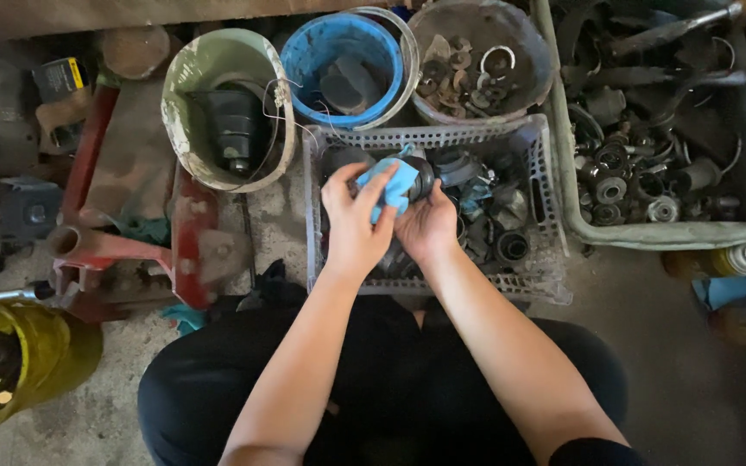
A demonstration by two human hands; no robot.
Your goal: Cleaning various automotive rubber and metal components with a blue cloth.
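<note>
My left hand (351, 220) presses a light blue cloth (395, 184) against a dark round metal part (423, 177). My right hand (429, 226) grips that part from underneath, its fingers curled around it. Both hands hover over a grey slotted plastic crate (425, 134) filled with several dark, greasy mechanical parts. My knees in black trousers are just below the crate.
A whitish bucket (218, 60) with a black part, a blue bucket (317, 52) and a bucket of rings and washers (520, 43) stand behind the crate. A large grey tub (675, 231) of metal parts is at right. A red floor jack (123, 250) and yellow container (36, 354) lie left.
</note>
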